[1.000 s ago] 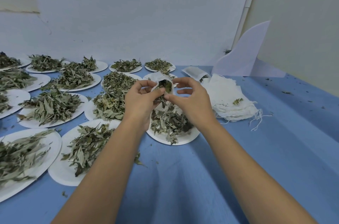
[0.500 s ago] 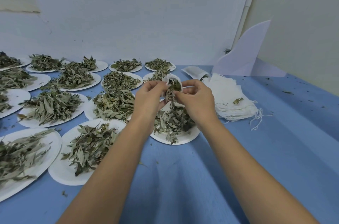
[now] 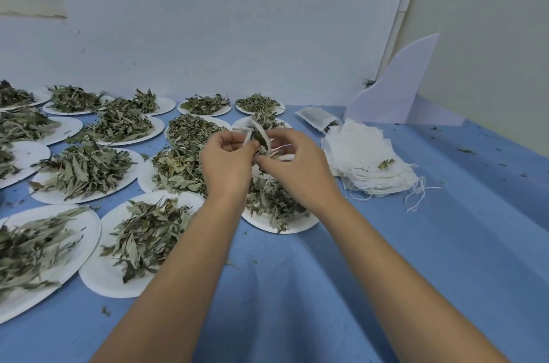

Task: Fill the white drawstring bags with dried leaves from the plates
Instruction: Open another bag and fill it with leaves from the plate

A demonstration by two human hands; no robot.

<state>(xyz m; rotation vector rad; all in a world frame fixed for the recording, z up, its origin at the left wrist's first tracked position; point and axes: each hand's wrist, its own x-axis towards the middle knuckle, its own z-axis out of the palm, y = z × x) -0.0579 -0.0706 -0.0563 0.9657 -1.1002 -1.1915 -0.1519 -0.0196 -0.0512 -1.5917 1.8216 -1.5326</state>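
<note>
A left hand point(image 3: 225, 162) pinches a bag point(image 3: 246, 138) open above a plate point(image 3: 297, 227), likely so spills land on it, while the right hand point(image 3: 298, 174) pinches leaves point(image 3: 261, 142) into its mouth.

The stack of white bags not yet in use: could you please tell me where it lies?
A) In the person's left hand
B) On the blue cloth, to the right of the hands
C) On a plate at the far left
B: the stack of white bags lies flat on the blue cloth, to the right of the right hand, with a small sprig of leaves on top.
</note>
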